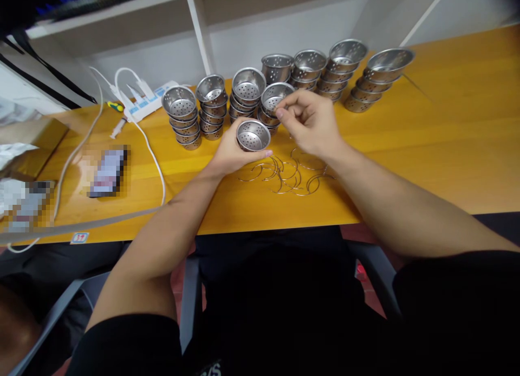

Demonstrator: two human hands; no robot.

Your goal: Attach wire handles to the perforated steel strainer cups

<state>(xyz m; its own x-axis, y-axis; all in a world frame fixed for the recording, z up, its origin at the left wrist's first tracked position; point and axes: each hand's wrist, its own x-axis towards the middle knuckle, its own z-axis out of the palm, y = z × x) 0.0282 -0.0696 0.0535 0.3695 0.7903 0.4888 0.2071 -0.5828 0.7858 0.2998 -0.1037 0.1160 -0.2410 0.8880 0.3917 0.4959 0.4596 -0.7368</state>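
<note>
My left hand (227,154) grips a small perforated steel strainer cup (253,135) from below, holding it just above the yellow table (447,148). My right hand (311,121) hovers beside the cup with fingers pinched together; whether a thin wire sits between them I cannot tell. A pile of several curved wire handles (290,175) lies on the table under both hands. Behind the hands stand several stacks of identical strainer cups (184,118), (247,91), (337,67), (384,75).
A white power strip with plugs and cables (140,102) lies at the back left, a cable looping toward the front edge. A phone (108,173) and paper packages (24,148) lie at the left. White shelving rises behind the table. A chair armrest (60,305) is at lower left.
</note>
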